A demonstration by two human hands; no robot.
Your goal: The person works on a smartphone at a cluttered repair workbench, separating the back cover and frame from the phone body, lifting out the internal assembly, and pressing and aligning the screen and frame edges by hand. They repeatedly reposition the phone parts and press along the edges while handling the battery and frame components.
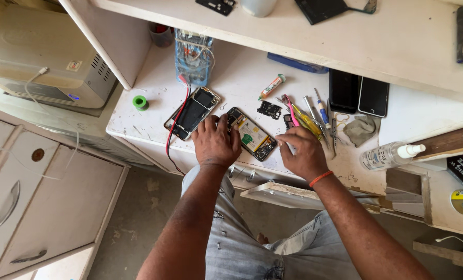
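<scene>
Opened phone (253, 139), back cover off, lies slantwise on white desk (242, 78) near front edge. Left hand (216, 142) presses flat on phone's upper end, fingers spread, grasping nothing. Right hand (303, 153) at phone's lower end, fingers pinched together; whether small tool held, cannot tell. Risks, judged: slip of pinch could scratch exposed board; phone near edge could slide off. Red and black wires (175, 129) from second opened phone (192, 112) hang just beside left wrist; snag could drag it. Screwdrivers (310, 116) crowd right hand.
</scene>
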